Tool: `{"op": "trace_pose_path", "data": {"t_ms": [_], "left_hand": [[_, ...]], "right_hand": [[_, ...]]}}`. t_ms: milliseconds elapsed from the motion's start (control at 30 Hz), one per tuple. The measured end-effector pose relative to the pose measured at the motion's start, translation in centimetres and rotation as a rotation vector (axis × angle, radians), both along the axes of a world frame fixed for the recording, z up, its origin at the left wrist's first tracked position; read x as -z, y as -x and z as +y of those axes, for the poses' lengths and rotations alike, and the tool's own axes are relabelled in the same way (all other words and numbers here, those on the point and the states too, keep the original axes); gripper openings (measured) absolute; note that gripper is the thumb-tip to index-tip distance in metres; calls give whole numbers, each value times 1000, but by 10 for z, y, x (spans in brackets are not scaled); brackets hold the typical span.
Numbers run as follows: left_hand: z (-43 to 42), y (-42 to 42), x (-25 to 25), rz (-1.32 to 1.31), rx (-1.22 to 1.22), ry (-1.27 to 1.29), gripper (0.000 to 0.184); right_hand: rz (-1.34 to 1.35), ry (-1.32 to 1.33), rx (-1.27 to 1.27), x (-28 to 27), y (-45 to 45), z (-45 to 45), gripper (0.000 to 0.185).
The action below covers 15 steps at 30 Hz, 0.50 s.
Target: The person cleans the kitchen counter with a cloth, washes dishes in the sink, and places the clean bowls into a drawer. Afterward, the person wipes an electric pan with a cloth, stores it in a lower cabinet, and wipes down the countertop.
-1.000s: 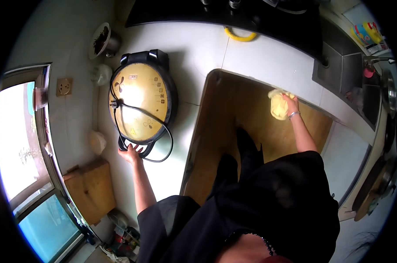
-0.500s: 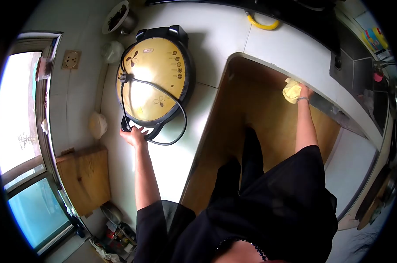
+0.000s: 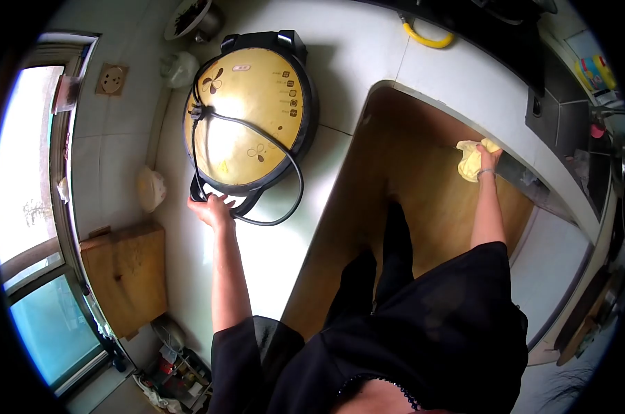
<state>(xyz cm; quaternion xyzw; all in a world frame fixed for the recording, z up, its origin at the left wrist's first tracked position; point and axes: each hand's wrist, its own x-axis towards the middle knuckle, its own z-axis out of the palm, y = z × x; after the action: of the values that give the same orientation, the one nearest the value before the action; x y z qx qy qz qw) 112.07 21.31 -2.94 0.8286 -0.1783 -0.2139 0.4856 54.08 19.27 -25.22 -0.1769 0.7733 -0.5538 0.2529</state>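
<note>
A round electric griddle (image 3: 254, 141) with a gold lid and black rim stands closed on the white counter. Its black power cord (image 3: 283, 160) lies looped over the lid, the plug resting near the lid's left side. My left hand (image 3: 214, 209) is closed around the black handle at the griddle's near edge, its grip partly hidden. Over on the right, my right hand (image 3: 490, 161) grips a crumpled yellow cloth (image 3: 470, 161) at the inner edge of the counter, above the open floor. Part of the cloth lies against that edge.
A black cooktop (image 3: 495, 48) and a yellow hose (image 3: 428, 38) are at the back of the white counter (image 3: 357, 62). A wooden board (image 3: 124, 279) leans by the window at left, near a wall socket (image 3: 110, 80). A sink area (image 3: 564, 110) lies far right.
My right hand has come slightly toward me with the cloth, which now looks more spread out. My left hand stays at the griddle handle. The view has shifted a little.
</note>
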Motion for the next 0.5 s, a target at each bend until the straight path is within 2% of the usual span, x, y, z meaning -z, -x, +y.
{"op": "trace_pose_path", "data": {"t_ms": [100, 200, 267, 400, 500], "left_hand": [[0, -3, 3, -6, 20, 7, 51], [-1, -4, 2, 1, 16, -2, 51], [-2, -6, 3, -10, 19, -16, 50], [-2, -7, 4, -15, 28, -10, 51], [-3, -6, 4, -16, 12, -1, 51]], "right_hand": [[-108, 89, -115, 5, 12, 16, 68], [-50, -12, -212, 8, 12, 43, 69], [385, -207, -278, 0, -14, 74, 72], [326, -405, -539, -9, -63, 142, 75], [442, -485, -762, -36, -107, 159, 67]]}}
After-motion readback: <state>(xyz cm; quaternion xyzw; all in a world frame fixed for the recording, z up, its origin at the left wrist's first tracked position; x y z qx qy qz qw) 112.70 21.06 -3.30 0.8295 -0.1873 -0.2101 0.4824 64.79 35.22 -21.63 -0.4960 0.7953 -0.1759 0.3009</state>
